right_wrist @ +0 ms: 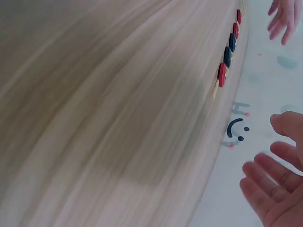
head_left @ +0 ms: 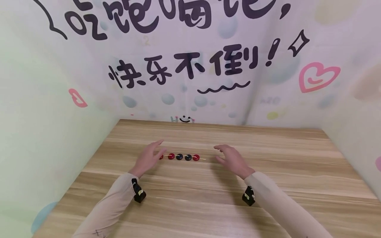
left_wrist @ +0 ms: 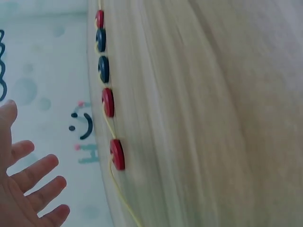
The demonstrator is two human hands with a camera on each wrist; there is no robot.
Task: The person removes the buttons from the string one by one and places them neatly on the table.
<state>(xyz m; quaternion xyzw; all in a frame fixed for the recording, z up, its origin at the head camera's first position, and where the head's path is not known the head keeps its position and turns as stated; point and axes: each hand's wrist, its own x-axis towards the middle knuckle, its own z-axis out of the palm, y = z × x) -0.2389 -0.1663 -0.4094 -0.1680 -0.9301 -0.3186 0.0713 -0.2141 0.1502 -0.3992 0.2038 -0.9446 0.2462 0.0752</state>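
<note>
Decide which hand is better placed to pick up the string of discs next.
Likely the left hand: in the head view it partly covers the leftmost red disc, while a gap separates the right hand from the right end of the yellow string. Both hands are empty.

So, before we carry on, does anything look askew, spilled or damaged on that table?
Nothing stands out. The five round red and dark blue discs lie in a tidy row along the thin yellow string on the wood-grain table. No spill or breakage shows; fine scratches would be too small to tell.
</note>
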